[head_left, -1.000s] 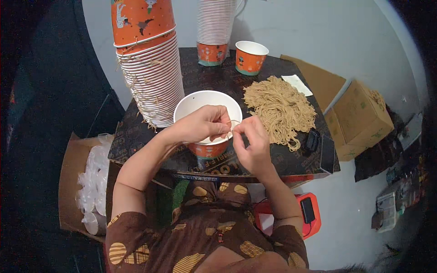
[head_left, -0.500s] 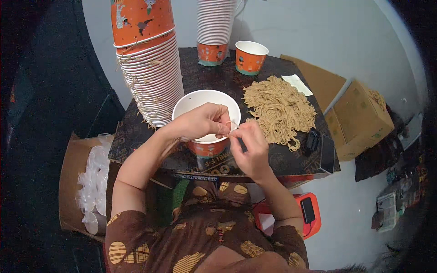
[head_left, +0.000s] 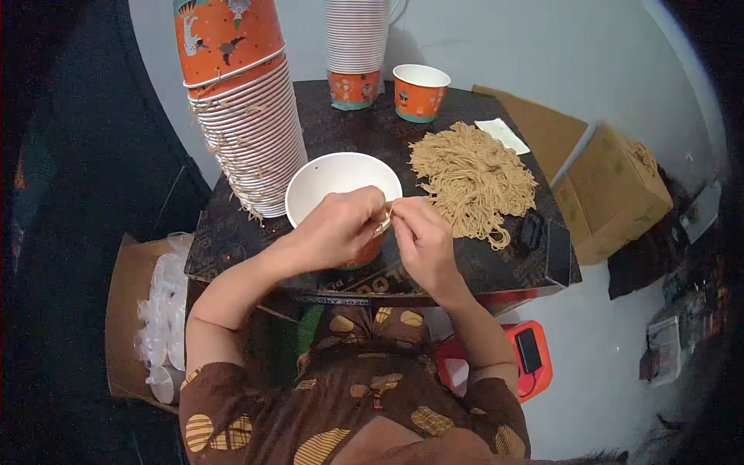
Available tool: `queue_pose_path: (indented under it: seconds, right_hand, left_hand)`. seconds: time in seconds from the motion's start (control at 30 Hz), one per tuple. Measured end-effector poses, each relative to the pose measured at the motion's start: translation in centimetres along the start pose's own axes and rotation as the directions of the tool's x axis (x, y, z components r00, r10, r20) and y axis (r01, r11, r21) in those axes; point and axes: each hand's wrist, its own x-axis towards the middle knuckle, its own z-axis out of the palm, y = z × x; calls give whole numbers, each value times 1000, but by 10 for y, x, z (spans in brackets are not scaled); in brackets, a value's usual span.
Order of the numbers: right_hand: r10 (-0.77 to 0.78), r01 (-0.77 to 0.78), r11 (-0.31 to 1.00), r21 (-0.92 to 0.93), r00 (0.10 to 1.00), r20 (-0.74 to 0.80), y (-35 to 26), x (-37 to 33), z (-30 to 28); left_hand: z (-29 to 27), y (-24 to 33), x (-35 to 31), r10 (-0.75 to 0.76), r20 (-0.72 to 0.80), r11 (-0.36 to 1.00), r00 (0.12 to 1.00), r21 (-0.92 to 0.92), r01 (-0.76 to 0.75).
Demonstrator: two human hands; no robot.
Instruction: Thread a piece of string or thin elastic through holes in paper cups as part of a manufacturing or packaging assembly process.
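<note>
An orange paper bucket point(head_left: 329, 177) with a white inside stands upright at the table's near edge. A small dark hole shows in its far wall. At its right rim, my left hand point(head_left: 339, 226) and my right hand point(head_left: 425, 239) meet, both closed in a pinch. Between the fingertips runs a short tan cord point(head_left: 390, 209), mostly hidden by the fingers. My left hand covers part of the bucket's near side. To the right of the bucket lies a loose heap of tan cords point(head_left: 477, 180).
A tall stack of paper buckets point(head_left: 252, 143) with cords along the rims rises at left. Behind are another stack point(head_left: 356, 46) and a single bucket point(head_left: 421, 97). Beside the dark table point(head_left: 325, 116) are a carton of plastic-wrapped cups point(head_left: 124, 325), a cardboard box point(head_left: 620, 201) and a red stool point(head_left: 542, 364).
My left hand has turned over, its back now facing up, and shifted slightly lower. The fingertips stay together at the rim. The whole view has shifted a little.
</note>
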Motion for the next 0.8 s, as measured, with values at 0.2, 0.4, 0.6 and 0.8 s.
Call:
queue_pose_path:
  seconds: [0.2, 0.4, 0.6, 0.8]
  right_hand:
    - [122, -128, 985, 112, 991, 60, -7, 3, 0]
    - [180, -208, 963, 172, 970, 166, -10, 6, -6]
    - [232, -282, 936, 209, 944, 235, -8, 3, -7]
    - [302, -349, 911, 222, 928, 217, -10, 2, -4]
  left_hand:
    - [7, 2, -9, 210, -75, 945, 975, 271, -183]
    - [15, -11, -16, 329, -168, 906, 929, 334, -260]
    - [20, -18, -16, 400, -219, 891, 890, 320, -322]
    - [21, -17, -18, 405, -247, 896, 880, 302, -327]
